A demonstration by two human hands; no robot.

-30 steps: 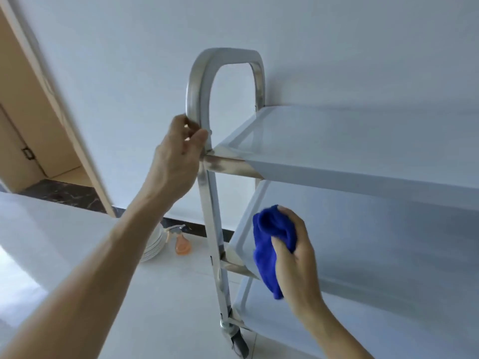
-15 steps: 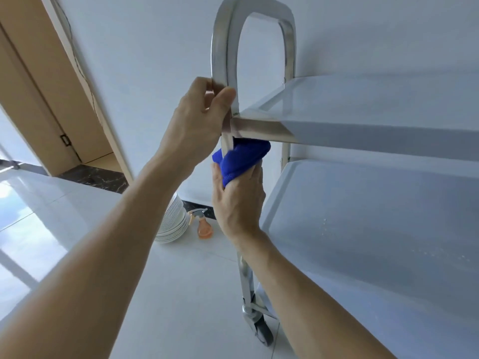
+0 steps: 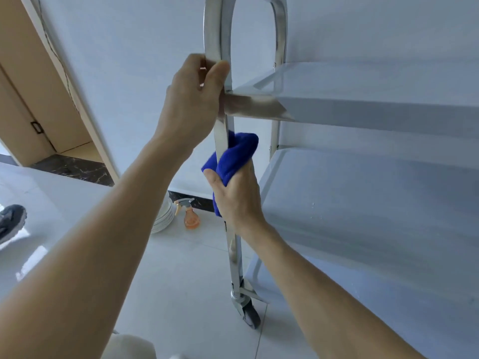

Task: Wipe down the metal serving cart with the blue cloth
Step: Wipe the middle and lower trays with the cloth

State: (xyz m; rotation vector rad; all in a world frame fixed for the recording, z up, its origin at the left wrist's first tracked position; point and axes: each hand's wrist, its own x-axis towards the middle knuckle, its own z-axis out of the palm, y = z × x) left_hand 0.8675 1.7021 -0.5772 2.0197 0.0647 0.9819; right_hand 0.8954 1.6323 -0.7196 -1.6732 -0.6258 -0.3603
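We see a plain indoor service room: glossy white floor tiles (image 3: 181, 268), stacked white plates (image 3: 163, 216), steel three-shelf cart (image 3: 363, 110).

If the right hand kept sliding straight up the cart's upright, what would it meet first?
Most likely the top shelf's corner bracket, directly above the blue cloth that the right hand holds around the upright.

Bunched blue cloth (image 3: 234, 156) wraps the steel cart's upright (image 3: 220, 136).

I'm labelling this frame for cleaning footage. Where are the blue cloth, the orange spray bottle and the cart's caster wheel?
Blue cloth (image 3: 233, 154): head view, on its upper fold beside the cart's post.
Orange spray bottle (image 3: 191, 219): head view, on its body.
Caster wheel (image 3: 251, 317): head view, on the dark tyre.
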